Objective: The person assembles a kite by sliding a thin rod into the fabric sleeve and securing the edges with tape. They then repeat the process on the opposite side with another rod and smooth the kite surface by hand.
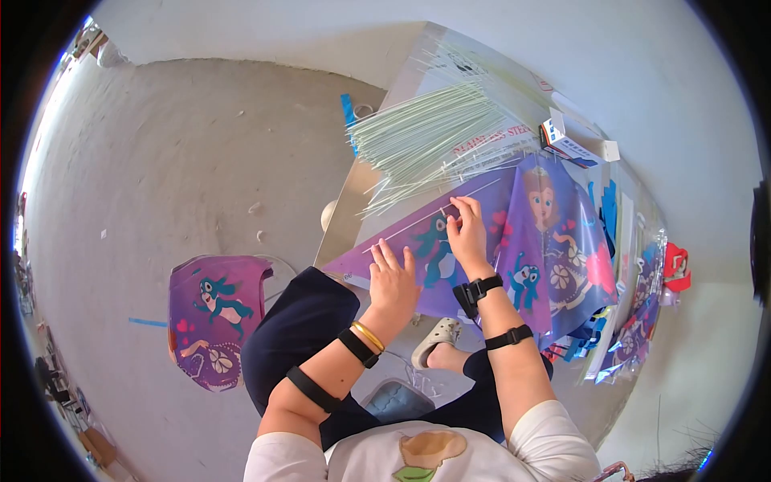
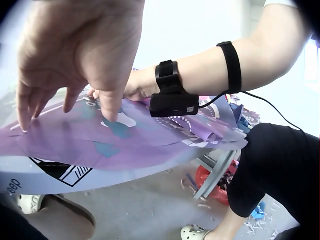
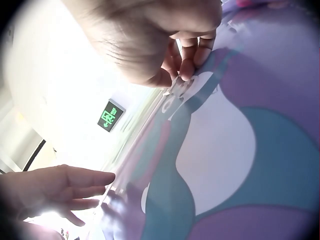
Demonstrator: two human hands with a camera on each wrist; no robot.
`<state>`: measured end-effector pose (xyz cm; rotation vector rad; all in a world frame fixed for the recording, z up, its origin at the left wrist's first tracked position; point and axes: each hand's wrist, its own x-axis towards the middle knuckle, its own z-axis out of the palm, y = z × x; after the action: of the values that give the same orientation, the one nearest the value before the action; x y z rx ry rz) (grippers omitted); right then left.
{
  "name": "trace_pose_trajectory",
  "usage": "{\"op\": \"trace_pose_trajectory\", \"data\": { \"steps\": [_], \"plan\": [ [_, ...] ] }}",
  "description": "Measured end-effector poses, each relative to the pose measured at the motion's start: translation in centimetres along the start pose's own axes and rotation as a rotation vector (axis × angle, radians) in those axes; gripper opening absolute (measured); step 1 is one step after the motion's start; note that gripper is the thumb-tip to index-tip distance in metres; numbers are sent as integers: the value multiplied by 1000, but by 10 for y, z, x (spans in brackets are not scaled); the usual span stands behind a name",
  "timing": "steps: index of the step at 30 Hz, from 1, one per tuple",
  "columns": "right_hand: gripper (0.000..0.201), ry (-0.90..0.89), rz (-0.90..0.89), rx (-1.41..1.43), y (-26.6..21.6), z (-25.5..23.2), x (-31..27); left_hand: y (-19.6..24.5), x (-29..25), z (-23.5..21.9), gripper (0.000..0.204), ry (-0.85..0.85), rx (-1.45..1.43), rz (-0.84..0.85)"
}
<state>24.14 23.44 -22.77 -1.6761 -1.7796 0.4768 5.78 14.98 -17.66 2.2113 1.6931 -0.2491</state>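
A purple printed plastic sheet (image 1: 474, 277) with cartoon figures lies over the table's near side. Along its upper edge runs a thin white rod (image 1: 411, 227). My left hand (image 1: 392, 281) is over the sheet's left part, fingers extended and fingertips at the rod. In the left wrist view those fingers (image 2: 37, 102) point down onto the film. My right hand (image 1: 468, 233) is farther along the same edge, its thumb and curled fingers pinching at the rod beside a small white piece (image 1: 442, 212). The right wrist view shows its fingertips (image 3: 187, 70) close together at the edge.
A large bundle of thin pale rods (image 1: 434, 132) lies on the table beyond the sheet. An opened small box (image 1: 570, 145) stands at the back right. Another purple printed piece (image 1: 215, 321) is on the left, above the floor. A grey-blue bin (image 1: 395, 400) sits between the legs.
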Motion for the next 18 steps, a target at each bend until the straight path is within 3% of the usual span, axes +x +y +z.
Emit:
{"op": "trace_pose_trajectory", "data": {
  "steps": [18],
  "plan": [
    [36,24,13,59,0,-2,0,3,-1,-2,83,-1,15,-14]
  ]
}}
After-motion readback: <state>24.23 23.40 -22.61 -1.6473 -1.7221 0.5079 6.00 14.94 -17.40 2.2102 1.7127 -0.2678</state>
